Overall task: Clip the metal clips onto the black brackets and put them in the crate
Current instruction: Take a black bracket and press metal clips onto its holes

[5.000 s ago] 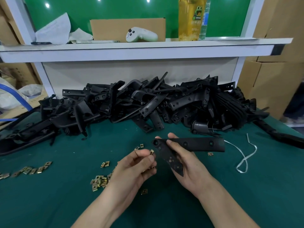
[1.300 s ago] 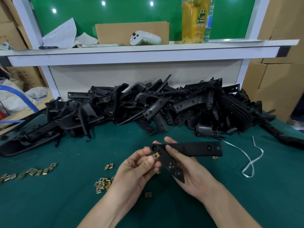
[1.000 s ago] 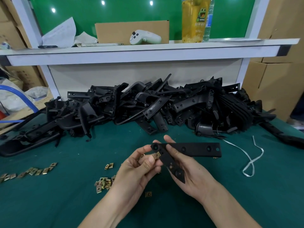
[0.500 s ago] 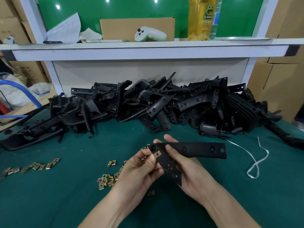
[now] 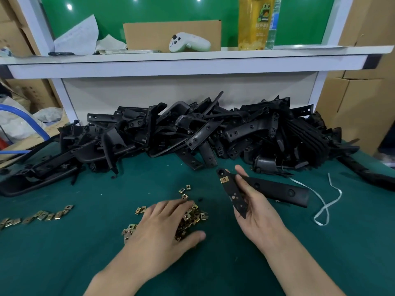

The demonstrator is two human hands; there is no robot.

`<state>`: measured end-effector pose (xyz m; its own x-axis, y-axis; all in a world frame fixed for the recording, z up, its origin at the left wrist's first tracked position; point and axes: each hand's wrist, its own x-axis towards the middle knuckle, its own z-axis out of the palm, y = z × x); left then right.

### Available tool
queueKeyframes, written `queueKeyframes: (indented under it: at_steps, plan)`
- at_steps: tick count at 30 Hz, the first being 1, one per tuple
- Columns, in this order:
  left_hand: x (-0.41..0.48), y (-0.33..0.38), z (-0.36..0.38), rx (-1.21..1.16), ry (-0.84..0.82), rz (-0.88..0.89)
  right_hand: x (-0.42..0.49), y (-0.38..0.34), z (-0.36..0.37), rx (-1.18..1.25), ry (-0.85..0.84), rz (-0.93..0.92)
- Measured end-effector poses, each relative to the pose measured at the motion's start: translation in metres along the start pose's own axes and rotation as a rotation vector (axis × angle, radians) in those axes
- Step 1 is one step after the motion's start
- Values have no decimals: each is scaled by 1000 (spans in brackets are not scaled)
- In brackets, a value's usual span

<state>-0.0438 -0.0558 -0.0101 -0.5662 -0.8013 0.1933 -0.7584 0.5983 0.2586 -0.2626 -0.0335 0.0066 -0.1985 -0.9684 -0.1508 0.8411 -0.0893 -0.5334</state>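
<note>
On the green worktop point(image 5: 85, 242) the left hand point(image 5: 162, 227) lies spread, fingers straight, over the loose clips point(image 5: 193, 216), gripping nothing visible. The right hand point(image 5: 263, 212) curls round a black bracket point(image 5: 275, 190) carrying one fitted clip point(image 5: 224, 179). A hasty grab could scatter clips or lift several together

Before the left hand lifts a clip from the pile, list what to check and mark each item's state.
1. Bracket secured: ok. The right hand grips the black bracket, thumb across it.
2. Clip already on: ok. One metal clip sits near the bracket's upper end; whether it is fully seated, cannot tell.
3. Supply in reach: ok. The left hand rests on the loose clips.
4. A loose clip pinched: not ok. The left hand's fingers lie straight over the pile.
5. Crate ready: cannot tell. No crate is in view.
</note>
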Motion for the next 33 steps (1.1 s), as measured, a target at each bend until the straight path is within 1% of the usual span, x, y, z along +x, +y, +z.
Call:
queueKeyframes:
  at_steps: [5,10,12,14,16,17,23,27,31,33]
  plan:
    - [14,9,0,17,149,-5,0,1,-1,-28,11,19]
    - [15,15,2,30,247,17,1,3,-1,-59,15,29]
    - [13,13,2,-8,347,3,1,3,0,-74,16,31]
    - [13,10,1,-115,406,-72,0,3,0,-81,18,31]
    - [12,7,3,-260,414,-168,0,3,0,-85,21,32]
    - [12,6,4,-315,412,-188,0,3,0,-90,23,32]
    - [11,10,1,-442,402,-189,0,3,-1,-96,20,32]
    - [13,17,-1,-747,413,-187,-1,2,-1,-122,-7,32]
    - [15,24,-10,-1025,377,-203,-4,5,1,-226,-123,77]
    - [16,25,-13,-1093,361,-207,-5,8,2,-328,-189,97]
